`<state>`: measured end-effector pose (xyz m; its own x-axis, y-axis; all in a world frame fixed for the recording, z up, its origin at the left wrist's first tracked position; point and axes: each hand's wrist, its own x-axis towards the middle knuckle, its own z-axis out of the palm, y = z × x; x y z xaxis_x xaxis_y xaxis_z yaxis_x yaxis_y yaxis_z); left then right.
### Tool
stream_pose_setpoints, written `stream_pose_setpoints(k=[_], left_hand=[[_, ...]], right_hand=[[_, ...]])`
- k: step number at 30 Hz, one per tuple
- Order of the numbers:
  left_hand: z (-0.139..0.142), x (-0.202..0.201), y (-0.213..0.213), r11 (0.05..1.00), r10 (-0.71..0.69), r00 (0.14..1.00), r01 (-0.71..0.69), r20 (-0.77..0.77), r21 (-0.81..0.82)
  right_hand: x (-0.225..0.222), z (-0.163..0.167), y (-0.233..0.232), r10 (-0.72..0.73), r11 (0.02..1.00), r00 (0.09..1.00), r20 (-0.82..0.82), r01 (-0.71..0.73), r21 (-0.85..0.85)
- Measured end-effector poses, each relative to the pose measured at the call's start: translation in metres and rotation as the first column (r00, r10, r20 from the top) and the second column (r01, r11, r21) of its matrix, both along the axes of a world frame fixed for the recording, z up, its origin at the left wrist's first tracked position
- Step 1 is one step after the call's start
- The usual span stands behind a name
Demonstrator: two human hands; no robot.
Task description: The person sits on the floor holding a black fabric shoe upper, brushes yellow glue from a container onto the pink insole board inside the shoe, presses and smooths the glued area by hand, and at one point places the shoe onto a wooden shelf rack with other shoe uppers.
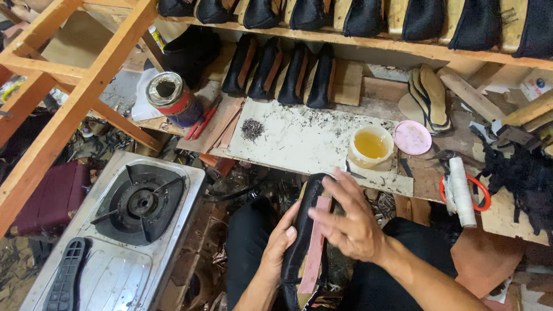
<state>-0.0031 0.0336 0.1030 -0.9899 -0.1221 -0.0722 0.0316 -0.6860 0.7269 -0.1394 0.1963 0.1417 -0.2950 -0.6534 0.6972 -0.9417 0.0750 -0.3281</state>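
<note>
— What are the hands doing?

— The left hand (281,245) grips the black shoe upper (305,230) from the side, fingers curled round its edge. The right hand (348,222) lies across the top, fingers spread and pressing on the pink insole strip (315,247) that runs down the shoe's underside. The shoe sits over the person's lap, between both hands, toe pointing away.

— What is just beyond it?

— A stained white board (299,138) on the workbench, with a small heap of dark tacks (252,129) on it. At its right end stands a white cup of yellow glue (371,147), and beside that lies its round pink lid (412,137). Nothing lies between the shoe and the board.

— Further out?

— Right of the lid, a white roll (462,190) rests over orange-handled scissors (481,193), with black scraps (524,178) beyond. A stack of tan insoles (432,95) lies behind the lid. A row of black shoes (282,72) stands at the back of the bench, more on the shelf above.

— Any tins or packages?

— A round tin (173,98) with a red and blue wrapper lies tipped at the left, red pliers (201,121) beside it. Lower left is a steel gas stove (141,207).
</note>
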Motion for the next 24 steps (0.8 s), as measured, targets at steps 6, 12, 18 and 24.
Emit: stream_pose_setpoints(k=[6, 12, 18, 24], left_hand=[[-0.009, 0.0, -0.001, 0.998, 0.046, 0.999, -0.046, 0.01, -0.049], [-0.017, 0.002, -0.003, 0.993, 0.114, 0.99, -0.116, 0.078, 0.017], [-0.016, 0.013, -0.007, 0.988, 0.151, 0.984, -0.148, 0.097, -0.034], [-0.015, 0.014, -0.006, 0.99, 0.142, 0.99, -0.142, 0.001, 0.013]], right_hand=[[0.012, 0.003, -0.003, -0.006, 1.0, 1.0, 0.023, 0.006, 0.012], [-0.021, -0.001, 0.002, -0.153, 0.964, 0.988, -0.036, 0.157, 0.214], [-0.118, 0.001, 0.009, -0.557, 0.772, 0.829, -0.04, 0.535, 0.343], [-0.13, -0.005, 0.02, -0.611, 0.661, 0.789, -0.062, 0.551, 0.51]])
